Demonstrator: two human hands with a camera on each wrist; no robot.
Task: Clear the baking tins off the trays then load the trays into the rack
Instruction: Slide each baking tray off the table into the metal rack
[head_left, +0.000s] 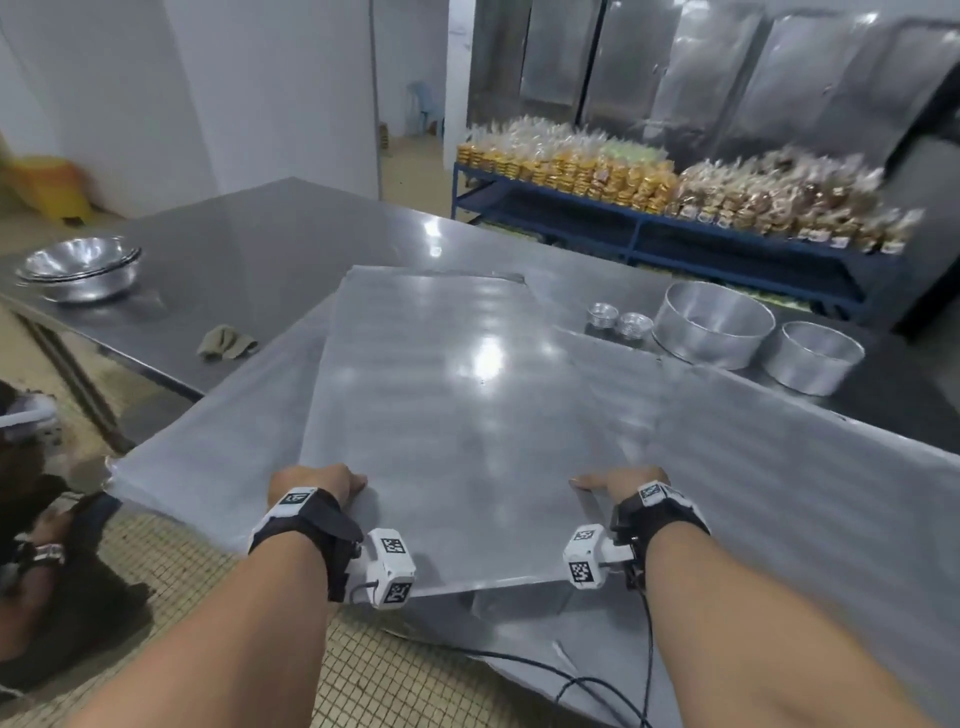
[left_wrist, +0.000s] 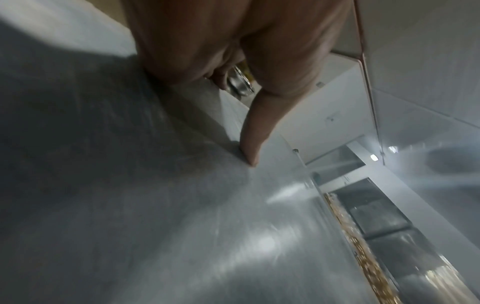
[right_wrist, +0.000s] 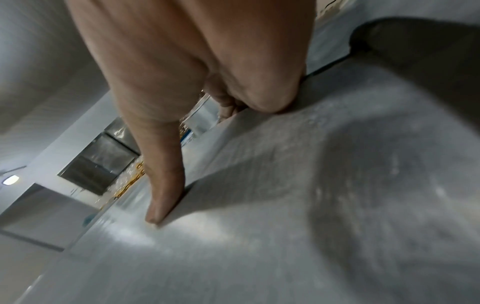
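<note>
A large flat metal tray (head_left: 457, 415) with nothing on it lies on top of other trays (head_left: 779, 493) at the near end of the steel table. My left hand (head_left: 317, 486) grips its left edge and my right hand (head_left: 621, 483) grips its right edge. In the left wrist view the thumb (left_wrist: 250, 144) presses on the tray (left_wrist: 155, 205) while the fingers curl under its edge. The right wrist view shows the same hold, thumb (right_wrist: 163, 185) on the tray (right_wrist: 285, 205). Two large round tins (head_left: 711, 322) and two small fluted tins (head_left: 618, 319) stand on the table at the right.
Stacked steel bowls (head_left: 78, 267) and a crumpled cloth (head_left: 226, 343) lie on the table (head_left: 270, 234) at the left. A blue shelf (head_left: 675, 234) of bagged bread stands behind. A person crouches on the floor (head_left: 52, 545) at the lower left. Cables (head_left: 597, 686) hang below my right wrist.
</note>
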